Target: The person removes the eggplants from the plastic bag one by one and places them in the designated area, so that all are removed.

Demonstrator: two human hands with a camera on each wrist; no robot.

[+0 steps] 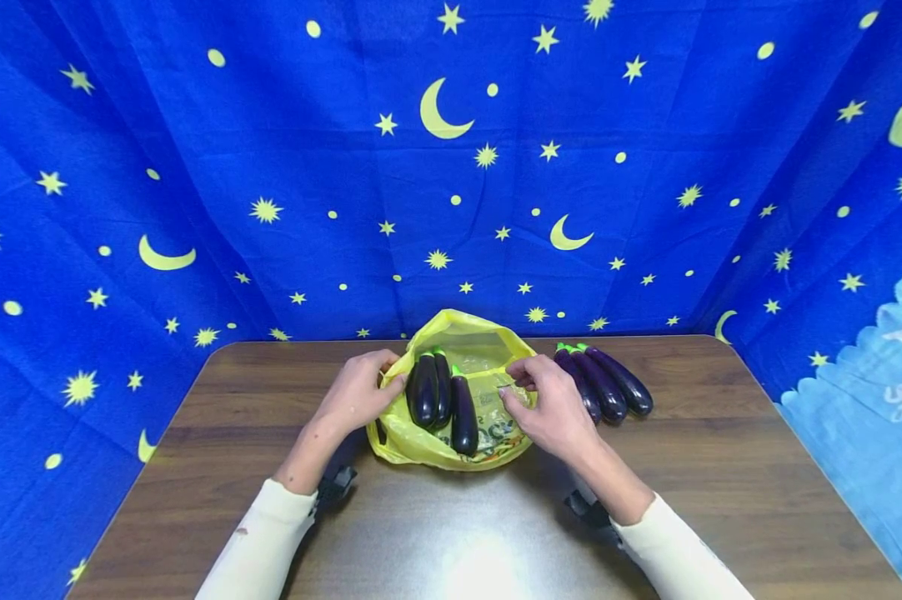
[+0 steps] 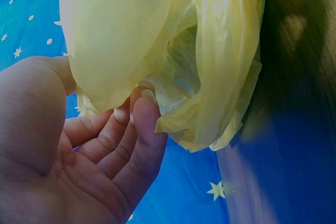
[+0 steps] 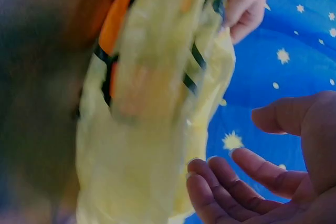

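Observation:
A yellow plastic bag stands on the table with its mouth open wide. Inside it lie several dark purple eggplants with bright green stems. My left hand holds the bag's left rim; in the left wrist view the plastic passes between its thumb and fingers. At the right rim is my right hand, its fingers loosely bent with nothing between them. The right wrist view shows the thumb of that hand apart from the fingers, with the fingertips close to the bag's side; contact cannot be told.
More purple eggplants lie side by side on the table, just right of the bag and behind my right hand. The brown wooden table ends at a blue curtain printed with stars and moons.

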